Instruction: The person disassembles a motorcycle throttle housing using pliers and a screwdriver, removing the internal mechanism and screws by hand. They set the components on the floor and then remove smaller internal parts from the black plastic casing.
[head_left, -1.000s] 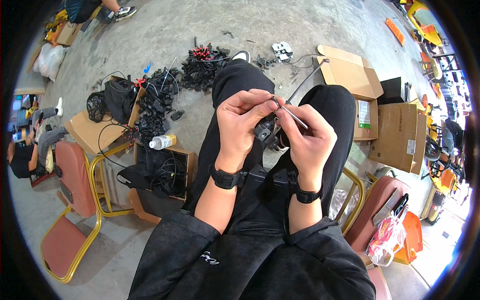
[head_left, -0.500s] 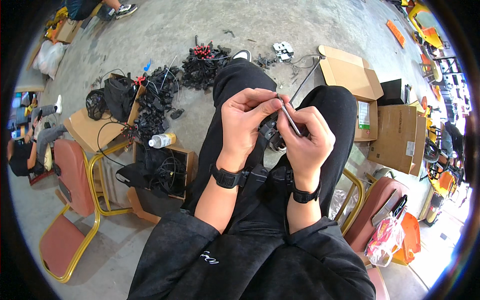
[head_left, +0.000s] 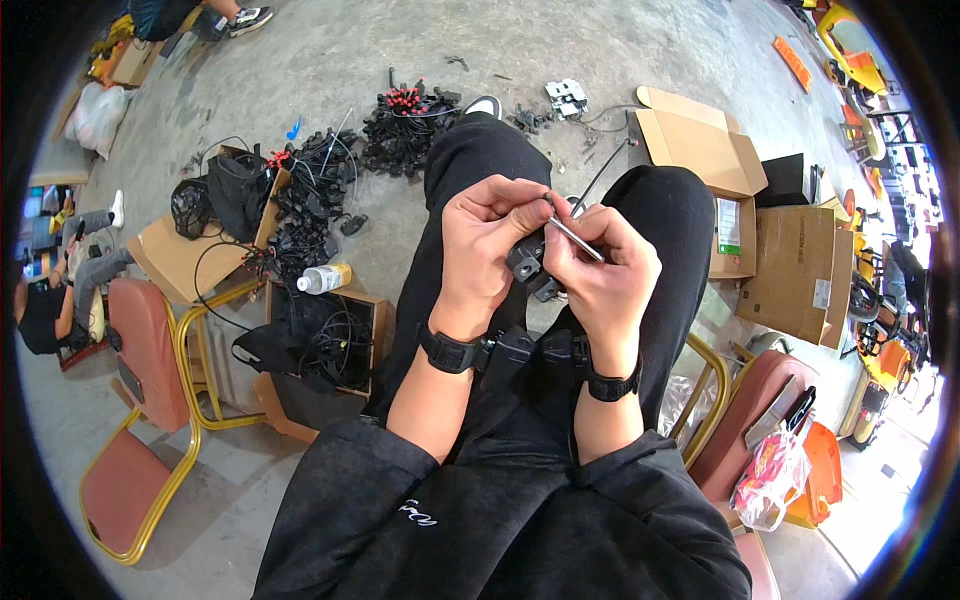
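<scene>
My left hand (head_left: 482, 245) and my right hand (head_left: 612, 280) meet above my lap. My right thumb and fingers grip a slim silver metal tool (head_left: 577, 240), its tip against the left fingertips. The left thumb and forefinger are pinched together at a small dark piece too small to name. Just beneath the hands sits a black blocky part (head_left: 526, 258), partly covered by the fingers; what holds it does not show clearly. A thin black cable (head_left: 606, 172) with a reddish end rises from behind the right hand.
Heaps of black cabled parts (head_left: 410, 130) lie on the floor ahead. A bottle (head_left: 325, 278) rests by an open box of cables (head_left: 380, 330) at left. Cardboard boxes (head_left: 785, 262) stand at right. Chairs (head_left: 150, 350) flank me; another person (head_left: 60, 290) sits far left.
The silver tool has tipped flatter, and my right hand has shifted slightly left and up. The black blocky part has moved a little left and shows more. The cable's end has swung slightly left and down.
</scene>
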